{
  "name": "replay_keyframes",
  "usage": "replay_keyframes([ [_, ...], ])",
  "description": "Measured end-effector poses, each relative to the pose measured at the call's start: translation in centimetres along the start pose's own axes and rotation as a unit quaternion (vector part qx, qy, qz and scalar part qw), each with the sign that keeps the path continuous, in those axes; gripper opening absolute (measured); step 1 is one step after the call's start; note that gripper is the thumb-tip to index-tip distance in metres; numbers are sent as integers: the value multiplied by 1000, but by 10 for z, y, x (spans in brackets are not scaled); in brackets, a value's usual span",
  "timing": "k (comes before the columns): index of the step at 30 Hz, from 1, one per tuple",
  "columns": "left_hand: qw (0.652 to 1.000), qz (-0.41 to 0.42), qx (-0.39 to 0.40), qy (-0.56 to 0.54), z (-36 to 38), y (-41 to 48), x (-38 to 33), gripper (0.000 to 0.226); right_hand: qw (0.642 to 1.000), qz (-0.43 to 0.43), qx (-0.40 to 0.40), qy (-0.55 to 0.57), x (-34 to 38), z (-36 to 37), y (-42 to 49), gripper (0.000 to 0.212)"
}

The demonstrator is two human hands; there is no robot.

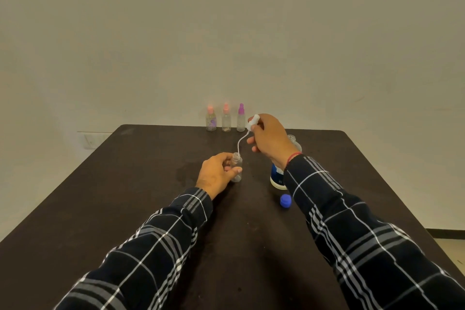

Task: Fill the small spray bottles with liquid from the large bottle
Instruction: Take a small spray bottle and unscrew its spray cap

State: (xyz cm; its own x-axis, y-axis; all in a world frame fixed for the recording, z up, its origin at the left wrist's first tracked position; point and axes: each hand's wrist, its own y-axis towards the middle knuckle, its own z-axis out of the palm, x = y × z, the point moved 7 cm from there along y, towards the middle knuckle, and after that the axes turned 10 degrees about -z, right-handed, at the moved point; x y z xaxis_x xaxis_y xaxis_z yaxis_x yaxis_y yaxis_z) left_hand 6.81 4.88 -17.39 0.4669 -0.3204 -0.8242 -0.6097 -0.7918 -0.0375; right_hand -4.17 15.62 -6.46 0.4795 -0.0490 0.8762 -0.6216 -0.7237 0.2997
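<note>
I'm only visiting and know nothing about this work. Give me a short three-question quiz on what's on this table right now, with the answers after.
1. True or false: the large bottle has its blue cap screwed on.
2. How many capped small spray bottles stand in a row at the table's far edge?
3. What does the right hand hold? A) the blue cap B) a white spray top with its thin tube C) nothing

Key
1. False: the cap lies on the table near the large bottle.
2. Three: two with pink tops and one with a purple top.
3. B: the spray top is above the open small bottle gripped by the left hand.
</note>
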Motion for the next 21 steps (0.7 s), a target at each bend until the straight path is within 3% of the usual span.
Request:
replay_keyframes([
  [5,1000,-4,3,2,1,0,1,40,1000,-18,-19,0,1,-3,-1,14],
  [12,1000,1,-5,1,0,-2,0,39,998,-42,-43,-27,8,-11,-3,21],
  [15,1000,11,-13,1,0,-2,0,37,991,-5,28,-131,-3,-2,-2,22],
  [21,1000,14,-3,-6,0,-3,-1,37,932,65,173,-312,-46,33,-23,25],
])
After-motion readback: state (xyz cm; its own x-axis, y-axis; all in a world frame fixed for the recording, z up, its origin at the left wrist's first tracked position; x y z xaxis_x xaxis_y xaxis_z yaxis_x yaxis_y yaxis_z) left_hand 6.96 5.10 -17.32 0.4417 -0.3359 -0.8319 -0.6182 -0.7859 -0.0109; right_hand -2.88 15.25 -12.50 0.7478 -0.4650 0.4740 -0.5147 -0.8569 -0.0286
